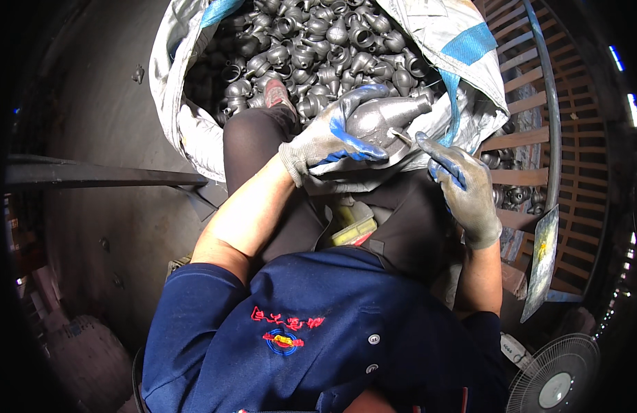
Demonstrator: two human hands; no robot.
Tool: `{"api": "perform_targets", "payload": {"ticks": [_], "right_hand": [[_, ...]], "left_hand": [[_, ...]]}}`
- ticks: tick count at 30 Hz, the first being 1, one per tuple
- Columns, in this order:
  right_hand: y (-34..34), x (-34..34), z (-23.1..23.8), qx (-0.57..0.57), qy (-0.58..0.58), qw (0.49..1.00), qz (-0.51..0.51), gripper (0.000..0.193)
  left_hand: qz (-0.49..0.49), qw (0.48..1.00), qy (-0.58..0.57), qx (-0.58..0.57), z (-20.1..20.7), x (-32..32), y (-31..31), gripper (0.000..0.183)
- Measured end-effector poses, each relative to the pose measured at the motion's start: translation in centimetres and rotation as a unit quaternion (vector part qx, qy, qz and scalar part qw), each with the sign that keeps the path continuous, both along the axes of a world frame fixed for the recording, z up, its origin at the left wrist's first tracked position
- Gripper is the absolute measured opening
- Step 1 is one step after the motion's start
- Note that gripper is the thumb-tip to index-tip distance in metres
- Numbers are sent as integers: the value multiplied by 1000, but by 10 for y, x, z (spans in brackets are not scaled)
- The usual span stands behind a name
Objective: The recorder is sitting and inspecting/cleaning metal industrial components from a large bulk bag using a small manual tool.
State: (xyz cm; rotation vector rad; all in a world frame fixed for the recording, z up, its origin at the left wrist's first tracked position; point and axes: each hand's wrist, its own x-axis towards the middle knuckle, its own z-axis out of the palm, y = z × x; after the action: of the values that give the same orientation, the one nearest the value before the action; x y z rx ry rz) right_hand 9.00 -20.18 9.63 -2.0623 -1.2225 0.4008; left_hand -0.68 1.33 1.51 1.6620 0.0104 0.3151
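Observation:
My left hand [332, 134], in a grey knit glove with a blue coated palm, grips a dull grey, bottle-shaped metal casting [384, 118]. The casting lies tilted, its narrow neck pointing right, above the edge of a big white sack. A matching glove covers my right hand [464, 193], just right of the casting. Its fingers are closed round a thin, pale, stick-like tool [403, 135] whose tip meets or nearly meets the casting's side. Most of that tool is hidden by the fingers, so its exact kind does not show.
The open white sack [168, 103] with blue straps holds many grey rounded castings [311, 51]; my shoe [278, 93] rests among them. A slatted crate [525, 141] stands right, a fan [556, 389] lower right. A dark metal bar [98, 175] crosses the left side.

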Motion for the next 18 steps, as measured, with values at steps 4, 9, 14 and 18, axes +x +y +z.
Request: {"api": "perform_targets", "payload": {"ticks": [4,9,14,18], "right_hand": [[-1,2,-2,-33,-67,997,32,29],[-1,-9,-22,114,253,960,-30,26],[-4,-27,-60,170,511,809,-234,31],[1,-30,-79,273,551,765,-194,33]], "left_hand": [[5,999,8,51,-2,-3,1,86],[-24,998,-14,-55,-3,1,-2,80],[-61,978,-18,-197,2,3,-14,78],[-66,980,-14,-187,-2,6,-20,82]]}}
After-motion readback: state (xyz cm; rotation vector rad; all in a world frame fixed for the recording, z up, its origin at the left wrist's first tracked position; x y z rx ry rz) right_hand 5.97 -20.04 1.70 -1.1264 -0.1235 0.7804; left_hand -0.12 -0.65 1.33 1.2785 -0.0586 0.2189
